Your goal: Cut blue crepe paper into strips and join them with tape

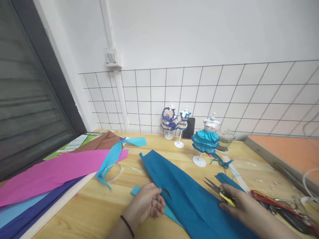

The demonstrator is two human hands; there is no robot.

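Note:
A large dark teal sheet of what looks like crepe paper (pixel 184 186) lies slantwise across the table in front of me. My left hand (pixel 151 200) is beside its left edge, fingers curled in and thumb pressed towards them; what they hold, if anything, is hidden. Under that hand a lighter turquoise strip (pixel 171 214) shows along the sheet's edge. My right hand (pixel 235 200) grips small yellow-handled scissors (pixel 216 189), their pointed blades apart over the sheet. A smaller teal piece (pixel 228 179) lies just beyond this hand.
Small dress forms, one in a turquoise ruffled skirt (pixel 205 141), stand at the back near a phone (pixel 189 127) and a glass cup (pixel 225 139). Coloured sheets (pixel 54 169) pile up on the left. Red-handled scissors (pixel 264 197) and an orange board (pixel 286 146) are at right.

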